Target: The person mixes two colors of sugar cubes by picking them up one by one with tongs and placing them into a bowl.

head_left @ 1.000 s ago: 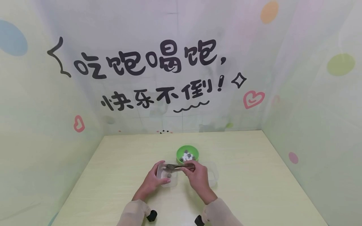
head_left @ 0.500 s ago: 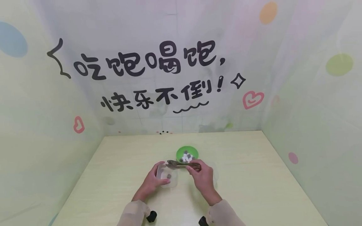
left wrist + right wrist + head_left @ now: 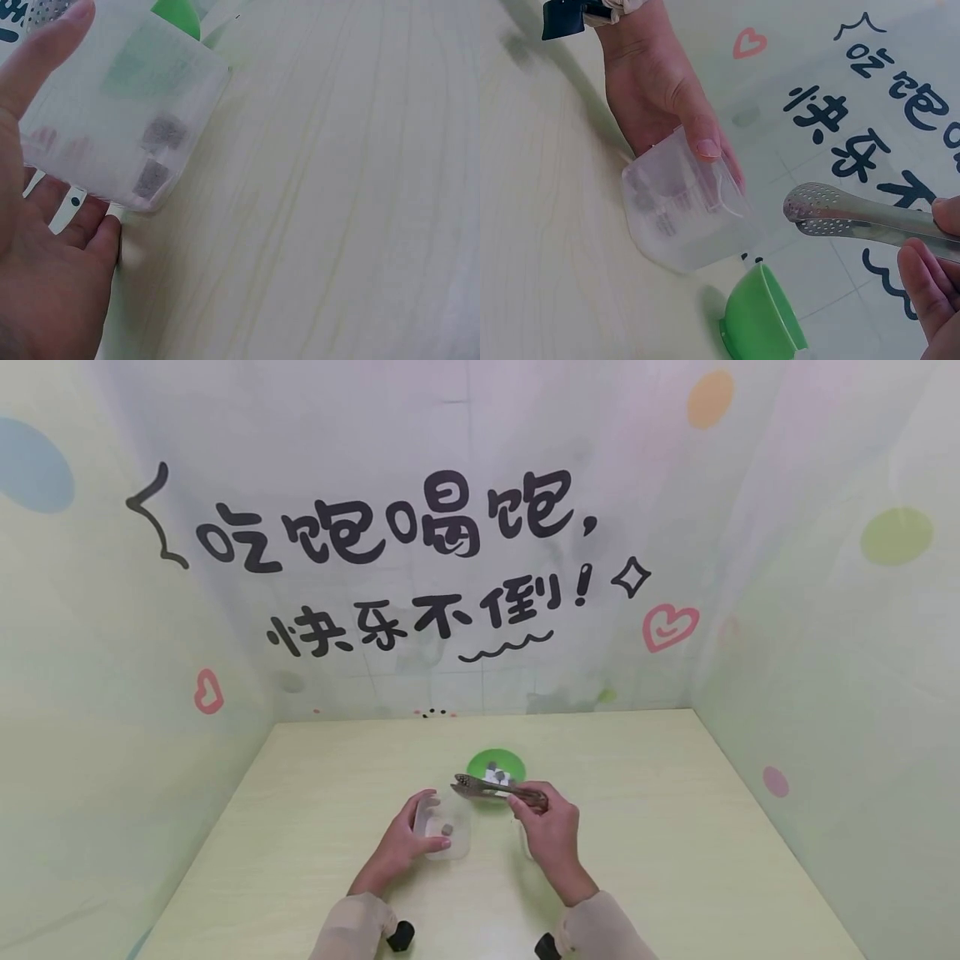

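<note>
My left hand (image 3: 401,847) grips a clear plastic box (image 3: 456,843) by its side, thumb on the near wall. Inside the box lies a grey cube (image 3: 447,830); the left wrist view shows two dark cubes (image 3: 163,133) through the wall. Metal tongs (image 3: 498,788) with perforated tips are pinched in my right hand (image 3: 552,833). Their tips are slightly apart, above and right of the box, near the green bowl (image 3: 513,762). Whether anything sits between the tips, I cannot tell. White and grey cubes (image 3: 500,776) lie in the bowl, partly hidden by the tongs.
Behind my right hand a second clear box (image 3: 525,842) is mostly hidden. Everything stands on a pale wooden table (image 3: 360,777). A printed backdrop (image 3: 375,685) rises at the table's back, with side panels left and right.
My right hand and the tongs have moved right and up, away from the box and in front of the green bowl. The left hand and its box have hardly moved.
</note>
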The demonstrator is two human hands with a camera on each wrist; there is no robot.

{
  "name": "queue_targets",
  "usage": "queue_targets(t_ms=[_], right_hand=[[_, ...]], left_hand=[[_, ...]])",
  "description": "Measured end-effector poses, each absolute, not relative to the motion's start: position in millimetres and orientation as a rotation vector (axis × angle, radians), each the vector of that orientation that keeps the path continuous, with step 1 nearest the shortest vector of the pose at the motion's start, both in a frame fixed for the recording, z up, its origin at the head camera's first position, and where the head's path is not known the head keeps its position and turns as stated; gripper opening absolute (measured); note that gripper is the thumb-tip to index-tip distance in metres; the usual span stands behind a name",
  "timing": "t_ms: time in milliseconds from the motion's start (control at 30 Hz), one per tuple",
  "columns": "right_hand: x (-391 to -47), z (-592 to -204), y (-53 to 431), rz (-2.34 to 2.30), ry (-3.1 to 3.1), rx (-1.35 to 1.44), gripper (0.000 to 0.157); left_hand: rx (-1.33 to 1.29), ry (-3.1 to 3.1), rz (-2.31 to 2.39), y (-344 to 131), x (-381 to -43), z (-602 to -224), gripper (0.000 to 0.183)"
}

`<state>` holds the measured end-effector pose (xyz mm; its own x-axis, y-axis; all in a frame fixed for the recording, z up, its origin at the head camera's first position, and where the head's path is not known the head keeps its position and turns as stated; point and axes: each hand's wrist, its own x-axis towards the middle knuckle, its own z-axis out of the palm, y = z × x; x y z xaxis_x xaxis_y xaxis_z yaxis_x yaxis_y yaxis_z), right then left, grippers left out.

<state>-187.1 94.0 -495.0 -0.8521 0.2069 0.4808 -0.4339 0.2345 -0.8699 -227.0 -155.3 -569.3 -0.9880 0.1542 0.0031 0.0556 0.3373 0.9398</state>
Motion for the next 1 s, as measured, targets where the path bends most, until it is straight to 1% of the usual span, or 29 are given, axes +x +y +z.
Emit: queue_targets(t_ms=[767, 833, 1000], right_hand=[[-194.9, -488.1, 106.7, 1.592, -1.936, 0.133, 0.018], [-194.6, -485.3, 106.8, 1.574, -1.928, 0.137, 0.018], [-184.1, -463.5, 104.7, 1.53, -1.915, 0.159, 0.018]], left_hand=[[0.187, 2.485, 1.758, -156.6, -224.5, -568.8, 0.09], [0.197, 2.489, 1.758, -156.1, -224.5, -568.8, 0.09], [0.201, 2.499, 1.751, -154.7, -224.5, -568.1, 0.089]])
